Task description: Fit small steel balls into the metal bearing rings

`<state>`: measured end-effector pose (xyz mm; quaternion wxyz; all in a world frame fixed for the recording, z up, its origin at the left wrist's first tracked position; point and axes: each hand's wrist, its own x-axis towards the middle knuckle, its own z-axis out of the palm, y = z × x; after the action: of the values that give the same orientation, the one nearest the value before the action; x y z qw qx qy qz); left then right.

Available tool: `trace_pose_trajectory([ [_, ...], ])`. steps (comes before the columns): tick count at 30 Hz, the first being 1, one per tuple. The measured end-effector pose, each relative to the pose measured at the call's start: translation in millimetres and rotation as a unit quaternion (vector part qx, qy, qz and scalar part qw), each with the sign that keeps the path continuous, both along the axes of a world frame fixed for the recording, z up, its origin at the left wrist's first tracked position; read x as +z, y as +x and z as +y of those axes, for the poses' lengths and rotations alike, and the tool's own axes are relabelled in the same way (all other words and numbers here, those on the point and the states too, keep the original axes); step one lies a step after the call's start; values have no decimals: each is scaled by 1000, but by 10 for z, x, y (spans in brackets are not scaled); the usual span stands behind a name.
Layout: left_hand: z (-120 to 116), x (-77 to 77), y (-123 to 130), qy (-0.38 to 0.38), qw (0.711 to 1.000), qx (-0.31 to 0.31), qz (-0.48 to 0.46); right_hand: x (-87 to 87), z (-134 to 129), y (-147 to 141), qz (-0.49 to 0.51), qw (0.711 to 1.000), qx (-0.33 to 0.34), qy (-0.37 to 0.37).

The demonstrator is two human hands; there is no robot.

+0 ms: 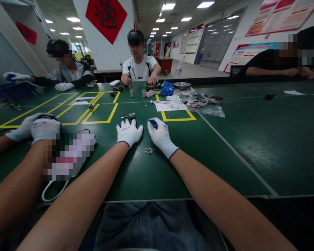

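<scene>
My left hand [128,132], in a white glove with blue fingertips, lies palm down on the green table [204,167] with its fingers spread. Just beyond its fingertips is a metal tool with a knurled cylindrical end [132,115]. My right hand [161,135], gloved alike, is to the right with its fingers curled and thumb side toward the left hand. Whatever its fingertips may hold is too small to make out. Between and nearer than both hands sits a small pile of metal rings [149,150].
A co-worker's gloved hands [45,128] are at the left, near a pale pouch with a strap [70,157]. Across the table, a person reaches into a metal bowl [152,84]. Blue gloves [167,88], papers [171,105] and a plastic bag [211,109] lie beyond my right hand.
</scene>
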<state>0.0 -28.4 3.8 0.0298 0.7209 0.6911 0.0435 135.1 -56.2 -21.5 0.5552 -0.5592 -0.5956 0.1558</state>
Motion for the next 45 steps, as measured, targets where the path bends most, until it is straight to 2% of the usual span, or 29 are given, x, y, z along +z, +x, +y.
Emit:
trace_pose_trajectory([
  [10,412,13,149,-3,999,46,-20,21,-33,1,15,1000,-1,-11],
  [19,1072,-133,172,22,993,99,-65,46,-171,27,53,998,10,-25],
  [27,1517,-75,159,-7,986,158,-54,112,-259,19,65,996,40,-53],
  [39,2322,-78,-138,4,972,224,-78,163,-364,18,60,992,68,-88],
  [45,2480,-26,-327,4,971,231,-63,202,-386,24,46,989,96,-102],
])
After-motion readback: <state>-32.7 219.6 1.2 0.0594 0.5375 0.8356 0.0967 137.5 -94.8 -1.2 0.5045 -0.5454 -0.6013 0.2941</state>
